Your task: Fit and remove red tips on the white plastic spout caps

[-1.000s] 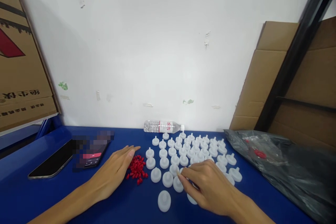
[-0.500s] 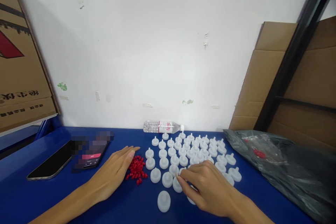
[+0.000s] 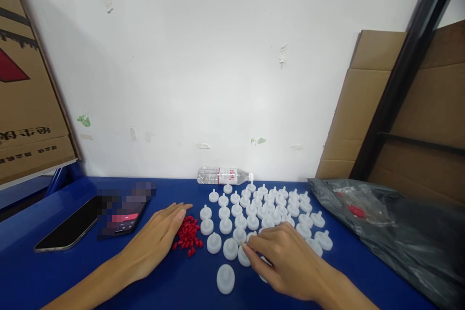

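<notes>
My left hand (image 3: 160,230) rests with fingers stretched out along the left side of a pile of small red plugs (image 3: 188,236) on the blue table. Many white plastic caps with pointed spouts (image 3: 225,279) stand upright in loose rows to the right of that pile. Over the front of these rows my right hand (image 3: 283,261) is closed, thumb and index finger pinched at the top of a white spouted cap (image 3: 244,256). Its palm and fingers hide some of the caps beneath.
A clear water bottle (image 3: 224,176) lies along the wall behind the caps. Two phones, one dark (image 3: 69,225) and one lit (image 3: 127,215), lie at left. A grey plastic bag (image 3: 399,232) with a clear pouch on it covers the right side. Cardboard (image 3: 358,106) leans behind.
The view has shifted very slightly. Both hands keep practically the same place and pose, and the caps and red plugs have not visibly moved.
</notes>
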The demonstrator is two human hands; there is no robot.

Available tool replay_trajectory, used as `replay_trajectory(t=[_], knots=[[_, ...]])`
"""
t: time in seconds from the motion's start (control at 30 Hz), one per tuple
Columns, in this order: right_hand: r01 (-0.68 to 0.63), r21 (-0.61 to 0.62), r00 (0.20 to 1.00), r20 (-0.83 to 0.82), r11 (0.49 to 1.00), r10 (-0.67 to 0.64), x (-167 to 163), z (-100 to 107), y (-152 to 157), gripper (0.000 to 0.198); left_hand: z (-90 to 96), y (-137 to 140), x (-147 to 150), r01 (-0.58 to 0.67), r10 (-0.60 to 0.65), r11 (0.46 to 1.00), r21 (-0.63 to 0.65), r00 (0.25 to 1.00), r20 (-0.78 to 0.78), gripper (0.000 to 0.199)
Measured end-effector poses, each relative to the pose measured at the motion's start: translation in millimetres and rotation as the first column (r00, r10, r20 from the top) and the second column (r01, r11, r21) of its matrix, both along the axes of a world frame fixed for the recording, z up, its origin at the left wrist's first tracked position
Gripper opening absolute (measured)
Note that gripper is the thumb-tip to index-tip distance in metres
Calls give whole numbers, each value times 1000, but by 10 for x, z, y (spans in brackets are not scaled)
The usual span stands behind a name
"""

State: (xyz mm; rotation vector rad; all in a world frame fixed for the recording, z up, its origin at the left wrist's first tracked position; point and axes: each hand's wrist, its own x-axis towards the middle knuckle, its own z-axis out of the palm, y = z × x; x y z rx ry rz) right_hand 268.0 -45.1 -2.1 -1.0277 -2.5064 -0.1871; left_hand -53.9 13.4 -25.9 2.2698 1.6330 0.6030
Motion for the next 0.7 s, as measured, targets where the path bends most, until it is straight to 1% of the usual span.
replay_trajectory(t=[0.23, 0.37, 0.5, 0.7], knots=[[6, -20, 1000, 1, 1000, -6, -1, 22, -2, 37, 30, -26, 36, -22, 22, 1000, 13, 999, 29, 61], [3, -23, 1000, 7, 1000, -3, -7, 25, 2, 37, 31, -40, 58, -13, 13, 1000, 3, 1000, 29, 64], [10, -26, 1000, 8, 1000, -10, -3, 18, -2, 36, 35, -55, 77, -55, 54, 998, 21, 997, 62, 62], [25, -52, 999, 27, 998, -24, 0, 38, -7, 31, 28, -10, 29, -1, 1, 1000, -1, 1000, -17, 61]])
